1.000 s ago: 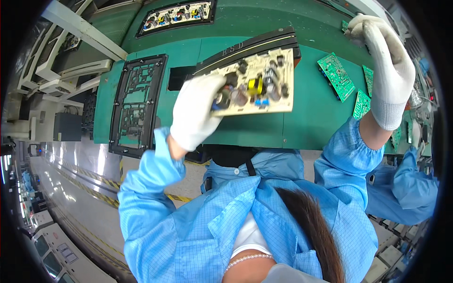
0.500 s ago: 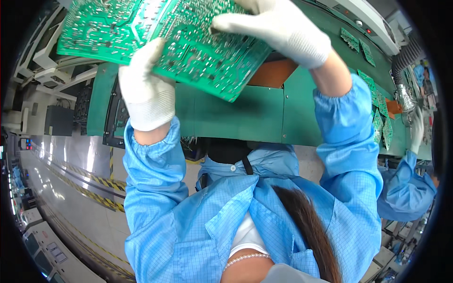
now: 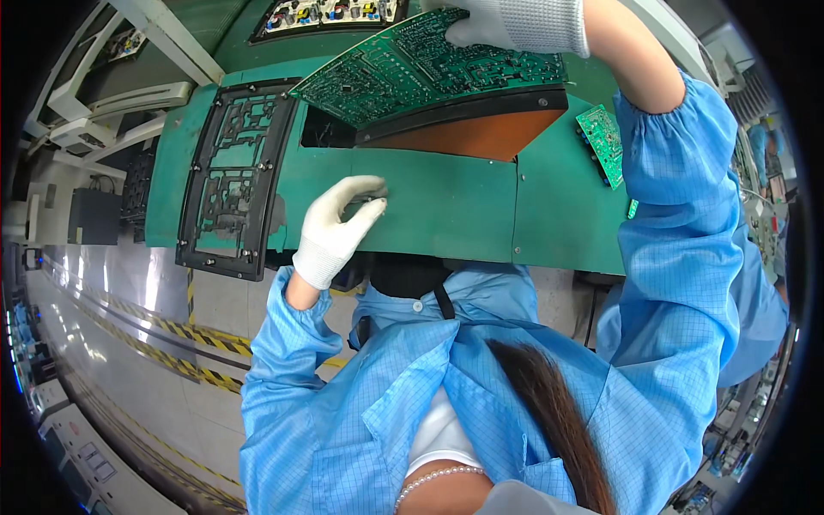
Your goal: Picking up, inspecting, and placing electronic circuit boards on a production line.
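A large green circuit board panel [image 3: 369, 77] stands tilted over the bench. Its lower edge is at the black rim of a brown wedge-shaped stand [image 3: 481, 133]. My right hand [image 3: 493, 24], in a white glove, grips the panel near its upper edge; some of its fingers are cut off by the picture's top. My left hand [image 3: 330, 225], also gloved, is away from the panel over the near part of the green bench [image 3: 412, 206]. Its fingers are curved and apart from the thumb, and the fingertips look dark. I see nothing certain held there.
A black frame fixture [image 3: 193, 197] with cutouts lies left of the stand. Behind the panel is a black tray [image 3: 330, 17] of populated boards. Smaller green boards [image 3: 601, 142] lie at the right, near my right sleeve. Another person in blue [image 3: 755, 318] is at the far right.
My left hand has let go of the panel and moved down toward me. The panel has shifted right and now stands at the brown stand, uncovering the black frame fixture.
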The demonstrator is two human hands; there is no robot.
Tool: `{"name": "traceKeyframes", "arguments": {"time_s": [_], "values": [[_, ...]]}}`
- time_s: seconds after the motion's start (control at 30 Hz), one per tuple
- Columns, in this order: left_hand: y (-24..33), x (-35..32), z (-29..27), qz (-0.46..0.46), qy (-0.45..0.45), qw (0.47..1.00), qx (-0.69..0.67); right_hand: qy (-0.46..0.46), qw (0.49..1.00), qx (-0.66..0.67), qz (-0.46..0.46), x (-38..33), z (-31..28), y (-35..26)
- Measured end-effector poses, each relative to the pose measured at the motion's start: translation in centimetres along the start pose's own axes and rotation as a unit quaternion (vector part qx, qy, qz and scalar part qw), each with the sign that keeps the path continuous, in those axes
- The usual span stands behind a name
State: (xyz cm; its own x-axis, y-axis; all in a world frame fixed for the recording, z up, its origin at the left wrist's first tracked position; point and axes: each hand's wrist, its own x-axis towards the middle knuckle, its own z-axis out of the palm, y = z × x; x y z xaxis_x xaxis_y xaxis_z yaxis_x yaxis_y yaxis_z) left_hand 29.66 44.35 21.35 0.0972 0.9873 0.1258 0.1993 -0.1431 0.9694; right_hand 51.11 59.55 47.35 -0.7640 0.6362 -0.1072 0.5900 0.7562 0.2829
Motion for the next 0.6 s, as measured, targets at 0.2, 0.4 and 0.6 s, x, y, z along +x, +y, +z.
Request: {"name": "traceKeyframes", "arguments": {"time_s": [0.2,0.4,0.6], "values": [[1.3,-0.5,-0.2,0.005,0.095,0.995,-0.008,0.032,0.998,-0.042,-0.034,-1.5,1.0,-1.3],[2.7,-0.4,-1.9,0.27,0.346,0.897,0.058,0.228,0.966,-0.11,-0.048,-6.6,7.3,-6.8],[5.2,-0.3,-1.2,0.276,0.044,0.892,0.355,0.234,0.962,-0.105,-0.097,-11.9,5.8,-7.2]]}}
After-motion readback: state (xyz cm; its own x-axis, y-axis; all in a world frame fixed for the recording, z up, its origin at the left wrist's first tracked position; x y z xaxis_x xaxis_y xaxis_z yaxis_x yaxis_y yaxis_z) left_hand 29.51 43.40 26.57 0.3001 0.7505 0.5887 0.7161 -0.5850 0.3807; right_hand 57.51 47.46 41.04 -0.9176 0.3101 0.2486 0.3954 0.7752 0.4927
